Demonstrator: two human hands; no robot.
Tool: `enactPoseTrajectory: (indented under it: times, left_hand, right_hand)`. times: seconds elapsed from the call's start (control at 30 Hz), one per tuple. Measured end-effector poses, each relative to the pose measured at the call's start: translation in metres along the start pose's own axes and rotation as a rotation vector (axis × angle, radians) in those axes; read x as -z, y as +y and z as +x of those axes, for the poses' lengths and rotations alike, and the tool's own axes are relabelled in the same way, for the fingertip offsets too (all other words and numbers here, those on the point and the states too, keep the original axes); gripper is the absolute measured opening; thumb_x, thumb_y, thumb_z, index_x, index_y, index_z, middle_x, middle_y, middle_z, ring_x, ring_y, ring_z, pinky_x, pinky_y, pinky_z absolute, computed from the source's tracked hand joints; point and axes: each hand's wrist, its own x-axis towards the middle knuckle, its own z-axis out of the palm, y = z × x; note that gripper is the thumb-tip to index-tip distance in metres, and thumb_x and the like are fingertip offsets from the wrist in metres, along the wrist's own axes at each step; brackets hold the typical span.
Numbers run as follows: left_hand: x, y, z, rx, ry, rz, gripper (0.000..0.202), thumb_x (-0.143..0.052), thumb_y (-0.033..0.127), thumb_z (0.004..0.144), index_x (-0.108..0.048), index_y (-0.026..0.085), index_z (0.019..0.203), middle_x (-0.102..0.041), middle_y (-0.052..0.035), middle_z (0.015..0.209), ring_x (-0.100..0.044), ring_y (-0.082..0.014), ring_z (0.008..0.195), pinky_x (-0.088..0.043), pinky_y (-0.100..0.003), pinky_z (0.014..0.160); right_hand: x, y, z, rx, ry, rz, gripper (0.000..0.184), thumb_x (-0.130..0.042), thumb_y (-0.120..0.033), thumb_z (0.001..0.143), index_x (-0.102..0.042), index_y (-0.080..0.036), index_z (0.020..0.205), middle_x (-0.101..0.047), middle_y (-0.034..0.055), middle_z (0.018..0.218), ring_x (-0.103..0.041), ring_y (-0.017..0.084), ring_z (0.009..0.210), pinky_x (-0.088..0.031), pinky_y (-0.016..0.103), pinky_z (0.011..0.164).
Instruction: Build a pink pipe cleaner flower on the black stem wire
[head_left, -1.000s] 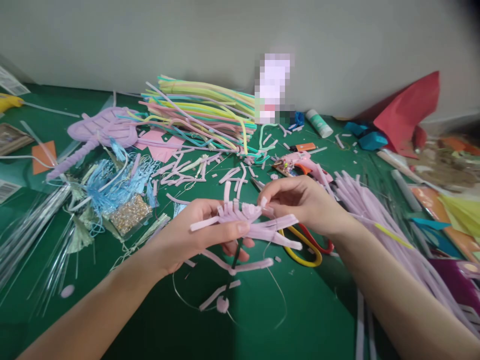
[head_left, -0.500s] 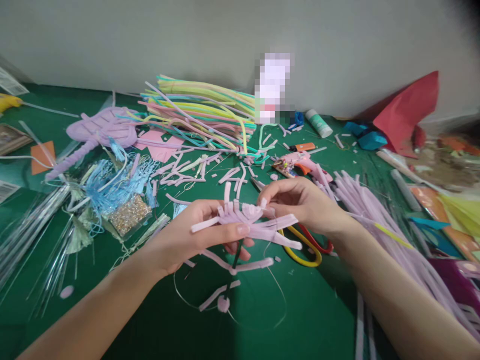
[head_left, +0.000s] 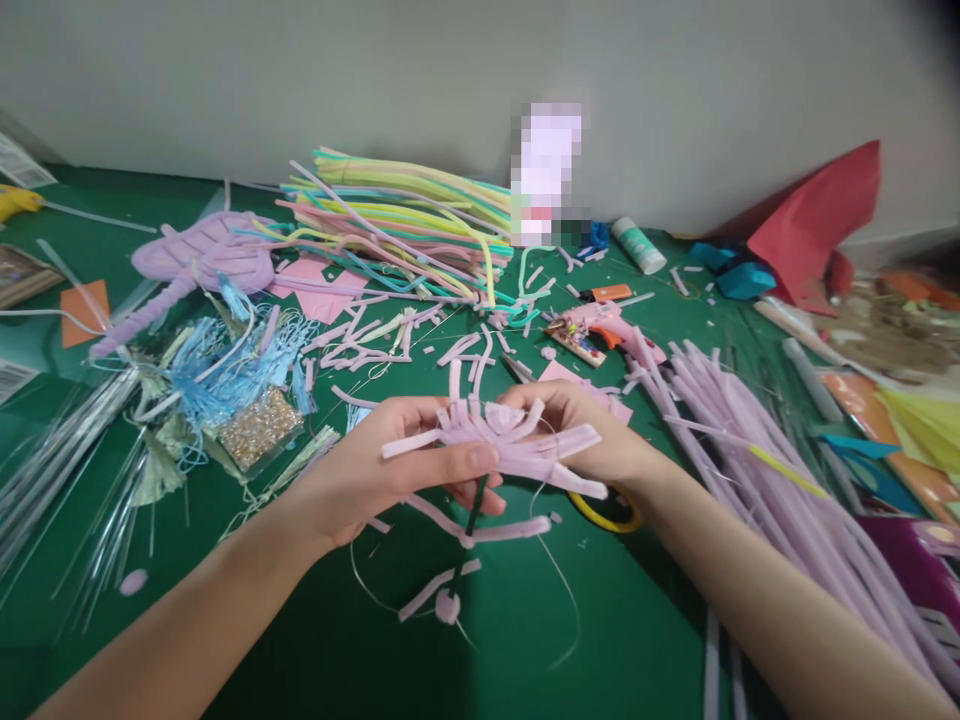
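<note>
Both hands hold a lilac pipe-cleaner flower (head_left: 504, 445) above the green table (head_left: 315, 640). My left hand (head_left: 390, 480) grips it from the left, thumb pressed on top of the petals, with a dark stem (head_left: 466, 535) hanging below the fingers. My right hand (head_left: 581, 430) cups the flower from behind and the right, fingers curled around the short lilac strips. A thin wire (head_left: 555, 570) trails down from the flower to the table. Loose lilac pieces (head_left: 439, 590) lie under the hands.
A long bundle of lilac pipe cleaners (head_left: 757, 460) lies at right, a multicoloured bundle (head_left: 405, 225) at the back. A pink glue gun (head_left: 607, 330), yellow-handled scissors (head_left: 607, 515), a lilac woven fan (head_left: 202, 260), blue tassels (head_left: 225, 370), a bag of gold beads (head_left: 259, 428) and red paper (head_left: 817, 225) surround them.
My right hand has dropped from pinching the flower's top to cupping it from behind, covering most of the scissors. My left hand has barely moved.
</note>
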Motion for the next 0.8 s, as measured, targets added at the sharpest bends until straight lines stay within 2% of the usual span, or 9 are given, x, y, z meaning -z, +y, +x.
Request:
enactPoseTrajectory:
  times: [0.23, 0.4, 0.47, 0.6, 0.73, 0.8]
  left_hand:
    - [-0.001, -0.001, 0.001, 0.012, -0.004, -0.068, 0.016, -0.076, 0.021, 0.084, -0.066, 0.017, 0.096, -0.076, 0.0004, 0.078, -0.075, -0.0125, 0.071, -0.058, -0.015, 0.062]
    - [0.0, -0.001, 0.001, 0.021, -0.021, -0.05, 0.015, -0.075, 0.022, 0.085, -0.066, 0.016, 0.095, -0.074, -0.0001, 0.075, -0.074, -0.013, 0.071, -0.058, -0.016, 0.063]
    - [0.0, -0.001, 0.001, 0.026, -0.012, -0.041, 0.015, -0.075, 0.022, 0.085, -0.066, 0.016, 0.096, -0.074, -0.0003, 0.076, -0.074, -0.0131, 0.07, -0.058, -0.016, 0.062]
    - [-0.001, 0.001, 0.0, 0.013, 0.048, 0.003, 0.02, -0.077, 0.024, 0.083, -0.064, 0.016, 0.096, -0.074, -0.0008, 0.077, -0.073, -0.0135, 0.07, -0.057, -0.017, 0.063]
    - [-0.003, 0.003, -0.001, -0.001, 0.131, 0.061, 0.029, -0.077, 0.03, 0.083, -0.059, 0.019, 0.103, -0.075, -0.0013, 0.083, -0.073, -0.0149, 0.073, -0.057, -0.019, 0.064]
    - [-0.003, 0.003, -0.001, 0.011, 0.147, 0.076, 0.029, -0.074, 0.033, 0.085, -0.058, 0.021, 0.105, -0.073, -0.001, 0.084, -0.073, -0.0159, 0.072, -0.057, -0.021, 0.063]
  right_hand:
    - [-0.002, 0.004, -0.001, 0.006, -0.023, 0.067, 0.015, -0.084, -0.024, 0.068, -0.073, -0.015, 0.073, -0.068, -0.0011, 0.072, -0.058, 0.008, 0.061, -0.048, 0.019, 0.06]
    - [-0.007, 0.005, 0.001, 0.071, -0.012, 0.121, 0.015, -0.085, -0.023, 0.065, -0.072, -0.016, 0.067, -0.064, -0.0031, 0.066, -0.055, 0.007, 0.056, -0.046, 0.019, 0.056]
    - [-0.006, 0.003, 0.001, 0.108, 0.001, 0.071, 0.016, -0.087, -0.022, 0.062, -0.073, -0.017, 0.069, -0.066, -0.0026, 0.068, -0.056, 0.008, 0.057, -0.047, 0.019, 0.057]
    - [0.007, -0.013, -0.005, 0.144, 0.125, -0.174, 0.015, -0.085, -0.026, 0.065, -0.074, -0.02, 0.075, -0.071, 0.0, 0.076, -0.061, 0.011, 0.064, -0.048, 0.022, 0.06]
    - [0.028, -0.042, -0.019, 0.046, 0.421, -0.668, 0.023, -0.075, -0.04, 0.077, -0.074, -0.022, 0.091, -0.072, 0.0035, 0.083, -0.064, 0.016, 0.07, -0.049, 0.03, 0.066]
    - [0.037, -0.058, -0.027, -0.015, 0.592, -0.949, 0.024, -0.07, -0.044, 0.08, -0.072, -0.022, 0.089, -0.073, 0.0066, 0.092, -0.066, 0.021, 0.077, -0.049, 0.035, 0.071]
